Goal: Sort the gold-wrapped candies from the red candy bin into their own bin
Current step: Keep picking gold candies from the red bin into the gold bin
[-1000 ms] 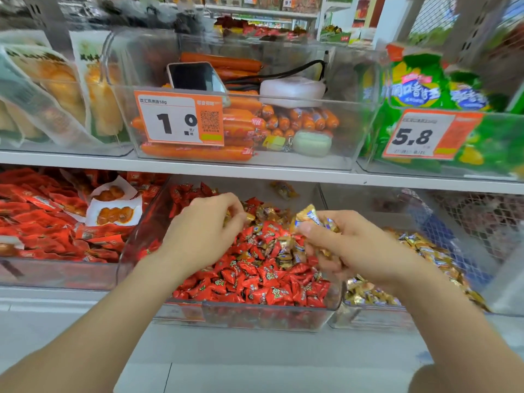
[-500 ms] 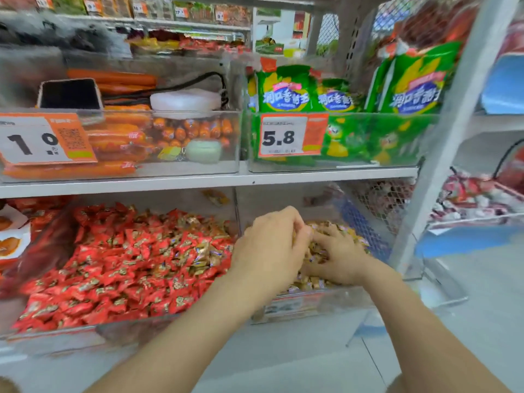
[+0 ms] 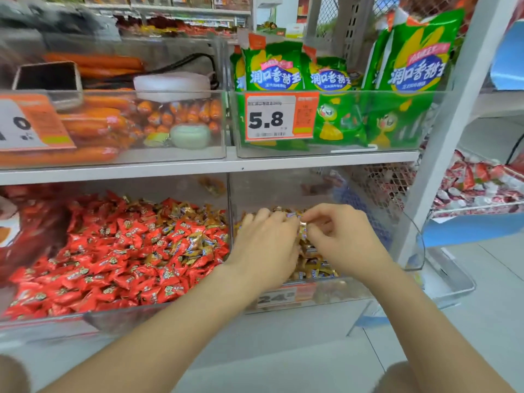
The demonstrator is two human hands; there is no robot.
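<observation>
To the left of your fingers, the red bin (image 3: pixel 170 313) is heaped with red candies (image 3: pixel 93 268). A cluster of gold candies (image 3: pixel 195 245) lies mixed in on the side nearest your left hand (image 3: pixel 266 248). That hand sits just past the divider, back up, with its fingers (image 3: pixel 263 218) curled down onto the gold pile (image 3: pixel 312 268). Their tips are hidden, so you cannot tell whether they hold anything. Just right of them, your right hand (image 3: pixel 343 242) pinches one gold candy (image 3: pixel 302 232) between thumb and forefinger, with its other fingers loosely curled. The two hands almost touch at that candy. Both hang over the gold bin (image 3: pixel 408 245), whose clear wall curves round to the right of your right fingers.
</observation>
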